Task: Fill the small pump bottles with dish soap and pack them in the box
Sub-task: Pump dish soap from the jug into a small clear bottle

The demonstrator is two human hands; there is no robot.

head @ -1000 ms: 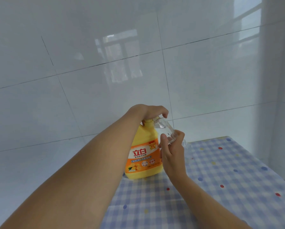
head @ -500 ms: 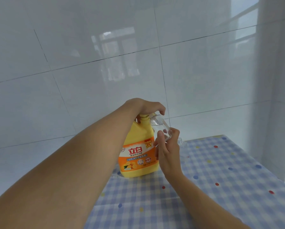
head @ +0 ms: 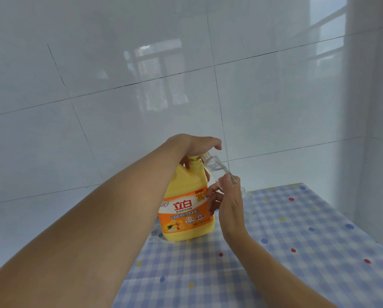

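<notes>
Clear small bottle (head: 217, 168) (tilted) seemingly pinched by right-hand fingers (head: 225, 182).

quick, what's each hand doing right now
Left hand: closed over the pump head of the yellow dish soap jug.
Right hand: holding the small clear bottle, tilted, mouth up at the jug's nozzle.

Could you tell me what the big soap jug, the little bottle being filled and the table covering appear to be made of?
Soap jug: opaque yellow plastic, slightly glossy, with a printed orange label. Small bottle, in the right hand: see-through, clear plastic or glass; the wall shows through it. Tablecloth: blue checked, dotted; its faint sheen suggests wipeable vinyl, possibly fabric.
</notes>
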